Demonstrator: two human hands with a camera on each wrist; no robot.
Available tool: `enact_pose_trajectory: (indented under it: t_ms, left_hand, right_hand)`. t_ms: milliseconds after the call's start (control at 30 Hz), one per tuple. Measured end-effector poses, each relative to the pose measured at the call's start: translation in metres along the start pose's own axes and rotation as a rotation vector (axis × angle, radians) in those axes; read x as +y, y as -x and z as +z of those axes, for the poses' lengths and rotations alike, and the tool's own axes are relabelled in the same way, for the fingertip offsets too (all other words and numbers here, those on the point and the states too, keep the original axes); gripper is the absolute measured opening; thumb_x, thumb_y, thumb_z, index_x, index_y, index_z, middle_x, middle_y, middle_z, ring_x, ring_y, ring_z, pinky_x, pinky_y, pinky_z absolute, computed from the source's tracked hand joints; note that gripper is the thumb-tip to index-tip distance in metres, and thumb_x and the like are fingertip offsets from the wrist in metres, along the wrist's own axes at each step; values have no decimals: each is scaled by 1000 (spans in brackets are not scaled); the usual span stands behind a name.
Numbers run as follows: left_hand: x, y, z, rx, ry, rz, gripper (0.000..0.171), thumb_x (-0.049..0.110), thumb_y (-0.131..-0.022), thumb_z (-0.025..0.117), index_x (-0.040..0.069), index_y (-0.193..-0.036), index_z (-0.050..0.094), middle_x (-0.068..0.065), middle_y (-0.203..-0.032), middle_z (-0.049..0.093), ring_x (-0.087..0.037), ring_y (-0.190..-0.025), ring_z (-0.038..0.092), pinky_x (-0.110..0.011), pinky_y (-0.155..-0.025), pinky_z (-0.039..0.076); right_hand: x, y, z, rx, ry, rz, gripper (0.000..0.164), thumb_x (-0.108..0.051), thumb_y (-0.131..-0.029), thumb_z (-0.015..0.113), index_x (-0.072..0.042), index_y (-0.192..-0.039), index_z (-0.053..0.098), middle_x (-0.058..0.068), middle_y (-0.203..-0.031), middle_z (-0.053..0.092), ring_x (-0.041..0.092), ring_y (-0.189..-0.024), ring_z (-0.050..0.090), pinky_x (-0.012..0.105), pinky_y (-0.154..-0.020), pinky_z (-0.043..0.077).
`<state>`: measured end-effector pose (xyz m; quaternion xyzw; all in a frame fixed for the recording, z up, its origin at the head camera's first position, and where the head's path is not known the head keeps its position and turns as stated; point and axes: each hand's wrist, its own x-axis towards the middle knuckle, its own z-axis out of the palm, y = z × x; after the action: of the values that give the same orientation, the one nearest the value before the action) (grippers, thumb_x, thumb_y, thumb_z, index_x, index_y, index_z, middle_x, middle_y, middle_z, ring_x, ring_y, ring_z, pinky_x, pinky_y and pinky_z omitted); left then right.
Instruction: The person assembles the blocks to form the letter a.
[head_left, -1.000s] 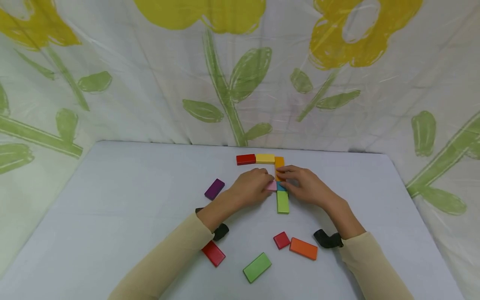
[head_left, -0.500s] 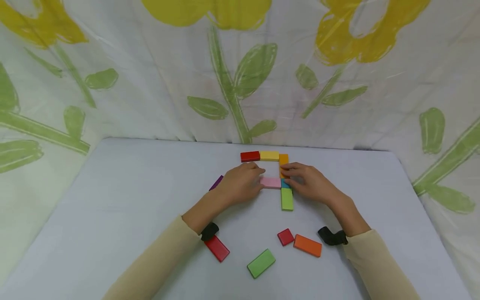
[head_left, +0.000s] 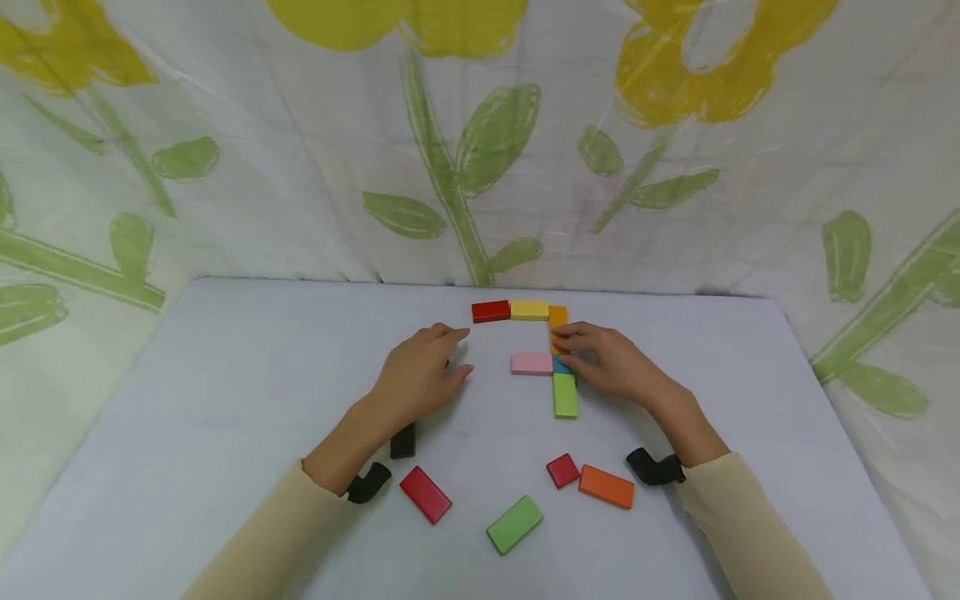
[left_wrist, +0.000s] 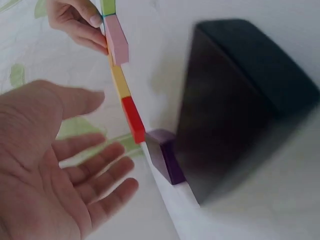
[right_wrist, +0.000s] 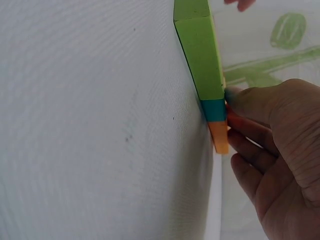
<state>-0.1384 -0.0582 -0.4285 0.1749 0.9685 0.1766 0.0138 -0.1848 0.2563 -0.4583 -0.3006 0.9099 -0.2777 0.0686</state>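
My left hand (head_left: 420, 371) hovers with thumb and fingers spread and nothing between them, left of the pink block (head_left: 532, 364). In the left wrist view a purple block (left_wrist: 167, 157) lies beyond a large dark block (left_wrist: 240, 105); the head view has the purple one hidden under my hand. My right hand (head_left: 611, 358) rests its thumb at the small blue block (head_left: 561, 364) and its fingertips on the orange-yellow block (head_left: 558, 315). A lime green block (head_left: 566, 396) extends toward me from the blue one. Dark red (head_left: 491, 311) and yellow (head_left: 529, 310) blocks complete the row along the back.
Nearer to me lie a red block (head_left: 426, 495), a green block (head_left: 514, 525), a small red square block (head_left: 563, 471) and an orange block (head_left: 607, 487). The black block (head_left: 402, 441) sits beside my left wrist. A flower-painted curtain (head_left: 300, 167) hangs behind the table.
My left hand has let go of the pink block and moved left, its fingers spreading. The pink block stays against the blue one. My right hand has stayed at the blue and orange-yellow blocks.
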Motion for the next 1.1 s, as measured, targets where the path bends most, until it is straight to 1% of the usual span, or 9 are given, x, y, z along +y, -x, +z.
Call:
enact_pose_trajectory:
  t_ms: [100, 167, 333, 500, 667, 900, 1100]
  left_hand:
    - [-8, 8, -4, 24, 34, -82, 55, 28, -98, 75, 6, -147, 61, -16, -140, 67, -33, -126, 67, -50, -97, 63]
    - [-12, 13, -5, 23, 40, -114, 54, 28, -99, 74, 4, -146, 61, -18, -140, 67, -35, -126, 67, -51, -95, 63]
    - [-17, 21, -5, 2, 30, -132, 52, 27, -99, 73, 0, -143, 63, -22, -135, 69, -35, -117, 71, -51, -92, 64]
    - [-19, 23, -2, -17, 33, -163, 48, 26, -98, 75, -2, -137, 66, -22, -126, 72, -33, -104, 71, -49, -86, 65]
    - [-20, 21, 0, -9, 49, -161, 41, 22, -97, 76, -3, -129, 69, -22, -118, 73, -32, -98, 70, -48, -85, 65]
    - [-17, 15, 1, -7, 64, -162, 38, 15, -95, 78, -5, -127, 70, -23, -116, 74, -33, -99, 71, -47, -87, 64]
    - [-16, 15, 3, 5, 81, -150, 34, 14, -94, 78, -3, -123, 73, -21, -113, 75, -32, -97, 71, -47, -86, 65]
  right_hand:
    - [-1, -2, 0, -4, 9, -3, 38, -13, -101, 71, -2, -137, 69, 12, -150, 65, 37, -144, 57, 57, -118, 49]
    - [-2, -3, 0, -6, 6, -3, 38, -13, -102, 71, -2, -137, 69, 12, -150, 65, 37, -144, 57, 57, -118, 48]
    - [-2, -2, 1, -4, 9, 3, 37, -13, -101, 71, -1, -136, 70, 13, -149, 65, 38, -143, 57, 58, -118, 48]
    - [0, -1, 1, -3, 22, -5, 37, -13, -102, 70, -2, -137, 69, 13, -149, 65, 38, -143, 57, 58, -118, 48]
    - [-1, -1, 0, -15, 16, 3, 39, -15, -102, 70, -2, -139, 68, 13, -151, 64, 37, -145, 56, 57, -119, 47]
    - [-1, 2, -2, -12, 9, 25, 39, -16, -102, 71, -3, -138, 69, 12, -151, 64, 37, -146, 55, 57, -120, 46]
    - [0, 2, -1, -17, -5, 21, 39, -15, -102, 70, -3, -139, 68, 12, -151, 63, 37, -146, 54, 58, -120, 46]
